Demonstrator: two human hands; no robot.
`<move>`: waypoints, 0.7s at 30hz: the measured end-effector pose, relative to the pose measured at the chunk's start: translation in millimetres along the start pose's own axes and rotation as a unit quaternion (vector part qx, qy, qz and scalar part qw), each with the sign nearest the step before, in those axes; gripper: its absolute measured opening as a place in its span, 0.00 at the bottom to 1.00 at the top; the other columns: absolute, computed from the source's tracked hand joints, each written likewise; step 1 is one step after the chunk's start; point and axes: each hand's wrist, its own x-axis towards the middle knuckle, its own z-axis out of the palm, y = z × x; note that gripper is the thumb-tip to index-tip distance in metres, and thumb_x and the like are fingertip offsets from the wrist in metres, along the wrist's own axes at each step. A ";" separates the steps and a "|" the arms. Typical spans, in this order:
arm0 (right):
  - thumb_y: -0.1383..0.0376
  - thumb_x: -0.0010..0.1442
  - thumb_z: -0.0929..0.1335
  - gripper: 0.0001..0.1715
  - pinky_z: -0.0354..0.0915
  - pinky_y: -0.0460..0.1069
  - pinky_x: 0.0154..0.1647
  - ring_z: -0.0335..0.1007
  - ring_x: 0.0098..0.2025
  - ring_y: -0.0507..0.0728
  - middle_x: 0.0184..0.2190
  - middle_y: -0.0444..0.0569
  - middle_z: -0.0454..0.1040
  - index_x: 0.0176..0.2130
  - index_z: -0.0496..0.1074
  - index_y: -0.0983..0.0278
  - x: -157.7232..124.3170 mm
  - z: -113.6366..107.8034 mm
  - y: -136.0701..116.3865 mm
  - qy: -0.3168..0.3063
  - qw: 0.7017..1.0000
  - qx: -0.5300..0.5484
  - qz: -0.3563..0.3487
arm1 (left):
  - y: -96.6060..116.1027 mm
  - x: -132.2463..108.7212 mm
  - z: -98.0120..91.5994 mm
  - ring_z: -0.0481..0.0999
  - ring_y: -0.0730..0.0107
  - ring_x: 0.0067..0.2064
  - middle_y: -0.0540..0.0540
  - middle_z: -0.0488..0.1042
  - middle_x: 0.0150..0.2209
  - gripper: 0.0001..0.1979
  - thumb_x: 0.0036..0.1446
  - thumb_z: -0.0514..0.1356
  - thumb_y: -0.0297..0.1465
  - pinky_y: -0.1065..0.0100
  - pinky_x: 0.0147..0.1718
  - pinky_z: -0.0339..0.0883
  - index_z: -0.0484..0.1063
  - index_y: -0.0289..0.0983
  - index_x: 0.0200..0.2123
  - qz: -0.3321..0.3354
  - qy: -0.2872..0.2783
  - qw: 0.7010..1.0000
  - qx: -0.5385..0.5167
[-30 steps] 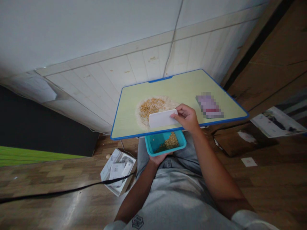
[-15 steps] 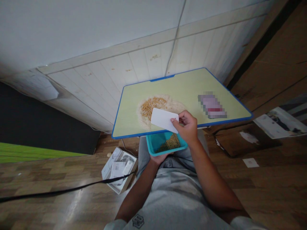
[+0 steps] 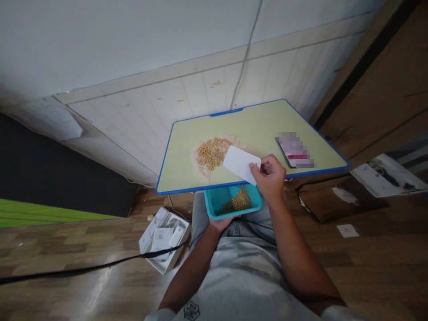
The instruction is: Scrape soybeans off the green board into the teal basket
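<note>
Pinched by one end in my right hand (image 3: 271, 178) is a flat white card (image 3: 241, 163), tilted over the front half of the small table (image 3: 180, 171). Just left of the card lies a pile of golden beads (image 3: 211, 154) ringed by pale powder or grains (image 3: 195, 160). Below the table's front edge, my left hand (image 3: 221, 222) supports a turquoise tray (image 3: 210, 203) from underneath; its fingers are mostly hidden. More golden beads (image 3: 238, 201) are heaped in the right part of the tray.
A phone-like flat object (image 3: 294, 151), partly pixelated, lies on the table's right side. White wall panels (image 3: 143, 107) rise behind. An open white box (image 3: 163, 240) stands on the floor at left, with a black strap (image 3: 100, 265) across it. Cardboard (image 3: 327, 198) lies at right.
My right hand has moved the white card to the right, away from the pile, uncovering more of the beads. The tray stays held in my left hand.
</note>
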 end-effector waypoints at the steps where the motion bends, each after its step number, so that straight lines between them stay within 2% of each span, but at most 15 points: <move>1: 0.54 0.59 0.80 0.21 0.64 0.48 0.27 0.67 0.26 0.54 0.23 0.39 0.72 0.31 0.67 0.55 0.8 -2.0 1.1 0.007 1.000 -0.004 -0.001 | -0.2 -0.1 -0.9 0.49 0.46 0.92 0.46 0.58 0.89 0.45 0.79 0.40 0.60 0.32 0.90 0.31 0.57 0.48 0.89 0.000 -0.011 1.000 -0.001; 4: 0.53 0.59 0.80 0.21 0.63 0.48 0.26 0.66 0.26 0.54 0.24 0.39 0.71 0.31 0.66 0.54 3.4 -7.1 3.6 0.026 1.000 -0.012 -0.007 | -0.5 1.6 -10.5 0.47 0.46 0.92 0.49 0.59 0.89 0.44 0.77 0.43 0.60 0.32 0.89 0.32 0.65 0.51 0.86 0.007 -0.027 1.000 0.000; 6: 0.53 0.60 0.80 0.22 0.62 0.48 0.26 0.66 0.26 0.54 0.24 0.39 0.71 0.32 0.66 0.54 5.7 -9.5 4.0 0.044 0.999 -0.011 -0.014 | -0.3 3.7 -19.5 0.47 0.47 0.92 0.51 0.59 0.89 0.42 0.77 0.42 0.59 0.31 0.89 0.35 0.68 0.54 0.84 0.009 -0.009 1.000 -0.002; 10: 0.53 0.61 0.81 0.23 0.63 0.49 0.27 0.68 0.27 0.55 0.27 0.41 0.73 0.34 0.66 0.54 11.1 -11.5 2.4 0.082 0.996 0.005 -0.031 | 0.6 6.9 -32.4 0.50 0.46 0.92 0.56 0.61 0.88 0.40 0.77 0.40 0.56 0.29 0.88 0.36 0.69 0.59 0.83 0.006 0.019 1.000 0.000; 13: 0.53 0.62 0.81 0.22 0.65 0.49 0.28 0.70 0.29 0.56 0.27 0.41 0.74 0.34 0.67 0.54 13.7 -10.8 1.7 0.077 0.996 0.012 -0.030 | 1.0 7.7 -35.2 0.52 0.46 0.91 0.58 0.64 0.87 0.40 0.76 0.40 0.57 0.29 0.89 0.35 0.68 0.62 0.83 0.005 0.029 1.000 0.003; 17: 0.53 0.61 0.81 0.21 0.66 0.49 0.29 0.70 0.29 0.56 0.26 0.40 0.74 0.33 0.68 0.55 12.0 -9.3 2.1 0.050 0.998 0.008 -0.025 | 1.4 7.4 -35.0 0.49 0.43 0.92 0.56 0.61 0.88 0.41 0.76 0.42 0.57 0.27 0.88 0.36 0.68 0.58 0.84 -0.001 0.029 1.000 0.006; 21: 0.55 0.61 0.81 0.21 0.65 0.49 0.29 0.69 0.28 0.55 0.24 0.39 0.72 0.33 0.69 0.55 7.5 -8.6 0.4 0.036 0.999 0.006 -0.035 | 2.1 7.6 -36.2 0.48 0.43 0.92 0.55 0.58 0.89 0.40 0.77 0.42 0.57 0.29 0.88 0.34 0.70 0.55 0.83 -0.004 -0.006 1.000 0.008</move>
